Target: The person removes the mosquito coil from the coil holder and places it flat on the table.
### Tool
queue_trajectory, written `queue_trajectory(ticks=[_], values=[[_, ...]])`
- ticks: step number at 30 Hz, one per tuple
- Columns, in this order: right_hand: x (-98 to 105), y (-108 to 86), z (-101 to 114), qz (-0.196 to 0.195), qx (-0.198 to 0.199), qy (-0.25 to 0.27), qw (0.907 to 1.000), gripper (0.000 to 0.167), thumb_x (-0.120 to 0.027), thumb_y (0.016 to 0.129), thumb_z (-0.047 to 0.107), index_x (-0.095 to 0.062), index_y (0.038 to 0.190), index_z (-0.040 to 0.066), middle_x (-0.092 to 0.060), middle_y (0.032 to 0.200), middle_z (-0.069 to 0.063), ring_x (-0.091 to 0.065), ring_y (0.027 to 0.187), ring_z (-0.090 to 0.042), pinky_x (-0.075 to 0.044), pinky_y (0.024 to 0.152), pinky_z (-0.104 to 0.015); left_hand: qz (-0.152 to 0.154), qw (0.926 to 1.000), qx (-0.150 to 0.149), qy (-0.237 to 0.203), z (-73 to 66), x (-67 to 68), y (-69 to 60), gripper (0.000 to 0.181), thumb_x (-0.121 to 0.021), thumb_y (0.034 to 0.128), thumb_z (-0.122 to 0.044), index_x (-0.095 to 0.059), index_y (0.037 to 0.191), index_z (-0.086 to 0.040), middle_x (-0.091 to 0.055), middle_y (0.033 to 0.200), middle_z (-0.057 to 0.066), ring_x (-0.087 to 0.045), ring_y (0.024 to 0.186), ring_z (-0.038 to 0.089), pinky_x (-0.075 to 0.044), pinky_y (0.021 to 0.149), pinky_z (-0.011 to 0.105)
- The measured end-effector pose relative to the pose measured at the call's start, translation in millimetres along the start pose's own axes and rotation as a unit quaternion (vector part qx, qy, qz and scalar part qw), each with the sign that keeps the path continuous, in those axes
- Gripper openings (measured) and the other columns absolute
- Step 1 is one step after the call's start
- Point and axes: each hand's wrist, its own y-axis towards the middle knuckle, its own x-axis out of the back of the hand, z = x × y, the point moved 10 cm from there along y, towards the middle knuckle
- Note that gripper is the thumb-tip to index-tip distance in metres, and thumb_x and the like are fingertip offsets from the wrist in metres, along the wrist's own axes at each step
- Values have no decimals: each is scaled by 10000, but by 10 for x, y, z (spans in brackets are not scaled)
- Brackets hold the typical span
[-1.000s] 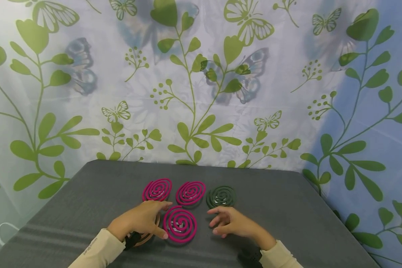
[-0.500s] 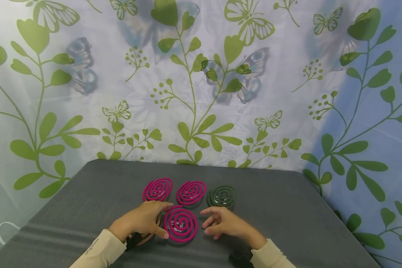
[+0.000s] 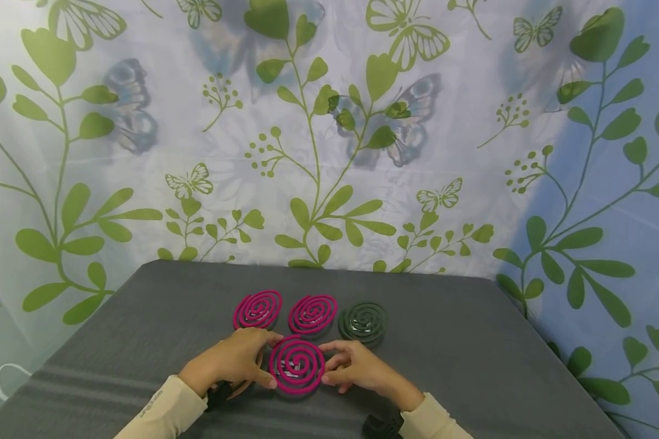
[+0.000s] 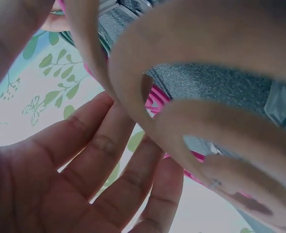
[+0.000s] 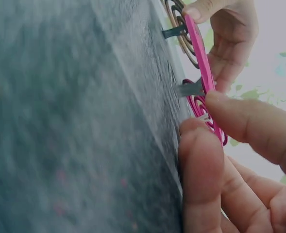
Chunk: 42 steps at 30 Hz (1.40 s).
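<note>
Head view shows the near pink coil (image 3: 298, 361) above the table (image 3: 445, 323), between your left hand (image 3: 230, 360) and right hand (image 3: 357, 369), both half open and touching its edge, with no firm grip that I can see. If you press unequally, this thin, brittle-looking spiral may tip from its narrow grey stand (image 5: 191, 89) or crack, and your left hand, so close to the brown coil (image 4: 215, 114), could drag that one too. Both coils look matte and flat, while the table covering is grey, slightly rough and creased.
</note>
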Motion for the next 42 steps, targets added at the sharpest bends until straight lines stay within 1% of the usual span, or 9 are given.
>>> queue_trajectory(ticks=[1,4,9,12,15,20,26,31,42], values=[[0,4,0,-47,12,-9,10000,561,-764,977,6,-541,1466,-152,-796,1017,-112,-685,766,-109,-562,587,-213,-76,9999,-130,75,63,-19,14,896,-965,791,-519,-641,1468,-30,-708,1339,96,-634,1058,187,-538,1011,581],[1,13,-1,-181,41,-36,9998,561,-772,971,7,-548,1461,-148,-796,1004,-108,-675,751,-99,-547,571,-206,-120,9999,-41,-22,111,-33,36,902,-989,770,-482,-642,1462,-19,-709,1332,101,-652,1126,268,-528,1032,581],[21,6,-14,-360,79,72,9993,576,-780,970,5,-536,1469,-149,-794,988,-103,-672,742,-105,-545,564,-212,-169,9998,34,-28,-247,127,-49,851,-1009,776,-314,-629,1440,59,-710,1327,144,-651,1197,321,-530,1047,572],[37,-9,-12,-382,137,218,9989,586,-778,980,14,-521,1479,-152,-796,1000,-106,-678,740,-108,-556,571,-217,-206,9995,48,-238,-429,220,-102,850,-1005,784,-256,-606,1452,88,-701,1343,186,-706,985,257,-581,940,455],[42,-15,3,-366,221,402,9983,604,-772,985,15,-499,1496,-156,-797,1001,-94,-679,739,-106,-566,580,-220,-225,9986,131,-459,-414,243,-113,868,-999,796,-254,-584,1481,79,-675,1385,221,-646,734,144,-562,803,344],[68,-10,8,-351,335,688,9964,656,-774,986,26,-452,1527,-159,-790,958,-16,-686,729,-82,-578,609,-218,-308,9983,108,-484,-426,302,-121,876,-986,815,-286,-571,1507,55,-673,1390,207,-703,859,181,-582,875,404],[101,3,25,-330,544,905,9939,688,-770,991,28,-418,1558,-139,-781,926,34,-704,702,-67,-596,635,-228,-477,9970,-96,-599,-467,373,-116,870,-982,823,-275,-566,1514,52,-690,1182,71,-661,831,116,-571,749,293],[123,-7,93,-277,841,998,9911,703,-746,1003,23,-376,1578,-140,-773,919,32,-713,711,-67,-602,640,-234,-615,9962,-114,-609,-478,415,-105,872,-972,836,-294,-557,1539,13,-646,1040,-31,-626,848,118,-549,718,279],[246,-68,207,-122,782,1094,9908,770,-735,1011,41,-301,1631,-100,-766,928,39,-717,769,-77,-611,701,-251,-793,9834,-334,-1596,-606,380,-103,887,-909,914,-231,-437,1606,61,-720,918,-59,-705,797,102,-589,741,282]])
